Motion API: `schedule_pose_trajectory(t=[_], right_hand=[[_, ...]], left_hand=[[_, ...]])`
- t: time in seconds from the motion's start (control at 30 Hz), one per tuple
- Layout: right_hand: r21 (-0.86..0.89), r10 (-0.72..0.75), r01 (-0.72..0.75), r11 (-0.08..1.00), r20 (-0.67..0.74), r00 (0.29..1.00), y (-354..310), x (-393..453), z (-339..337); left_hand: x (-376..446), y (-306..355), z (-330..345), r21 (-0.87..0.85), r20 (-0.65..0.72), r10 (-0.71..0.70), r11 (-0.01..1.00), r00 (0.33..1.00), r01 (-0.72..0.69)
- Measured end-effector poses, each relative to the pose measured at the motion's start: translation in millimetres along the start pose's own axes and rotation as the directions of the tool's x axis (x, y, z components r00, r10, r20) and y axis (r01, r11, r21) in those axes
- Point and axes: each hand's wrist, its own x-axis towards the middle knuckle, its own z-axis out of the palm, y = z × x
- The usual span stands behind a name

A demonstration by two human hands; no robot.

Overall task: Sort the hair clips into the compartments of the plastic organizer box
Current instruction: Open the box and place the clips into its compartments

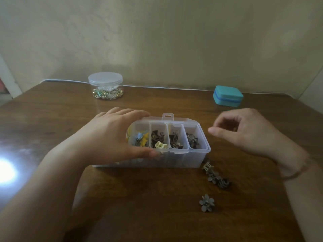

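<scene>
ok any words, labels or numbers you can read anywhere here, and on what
None can be read.
Plastic organizer box: clear walls, no label visible.
Round clear jar: plain lid, no print visible.
Teal case: no visible marking.
Hair clips on the table: no text.

A dark brown wooden table [157, 198] carries a clear plastic organizer box [183, 159] at centre, a lidded round clear plastic jar [105, 84] of trinkets far left, and a closed teal case [227, 96] far right. Grey-green flower hair clips [215, 178] cluster beside the box's right corner; a single flower clip [206, 202] lies nearer.
</scene>
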Motion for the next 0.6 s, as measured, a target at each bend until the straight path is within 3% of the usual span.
schedule_pose_trajectory(t=[0.07,0.17,0.23,0.4,0.47,0.5,0.57,0.6], right_hand=[[-0.154,0.096,-0.052,0.987,0.291,0.952,-3.4,-6.3,-9.6],[-0.227,0.28,-0.174,0.958,0.619,0.733,-12.6,-14.9,-10.6],[-0.271,0.327,-0.189,0.944,0.689,0.647,-15.9,-17.7,-2.4],[-0.267,0.309,-0.163,0.95,0.713,0.629,-8.8,-18.3,-3.9],[-0.212,0.287,-0.193,0.958,0.684,0.671,-3.0,-18.6,-17.1],[-0.184,0.24,-0.16,0.97,0.614,0.752,-1.4,-17.6,-22.8],[-0.106,0.084,-0.053,0.993,0.308,0.948,-1.0,-12.4,-23.7],[-0.004,0.0,0.001,1.0,0.113,0.994,-3.9,-9.3,-18.5]], left_hand=[[0.2,0.1,0.5,-0.008,-0.005,-0.011,1.0,1.0,0.011],[1.3,-0.5,1.6,-0.007,-0.01,-0.026,1.0,1.0,0.026],[2.2,-1.0,2.5,-0.007,-0.017,-0.032,0.999,0.999,0.032],[2.6,-2.0,3.2,-0.009,-0.008,-0.031,0.999,0.999,0.031],[2.6,-2.2,2.9,-0.003,-0.004,-0.018,1.0,1.0,0.018],[2.6,-2.2,2.8,0.002,-0.001,-0.013,1.0,1.0,0.013],[2.4,-2.3,2.8,0.01,0.001,-0.008,1.0,1.0,0.008],[2.2,-2.5,2.8,0.01,0.0,-0.006,1.0,1.0,0.006]])
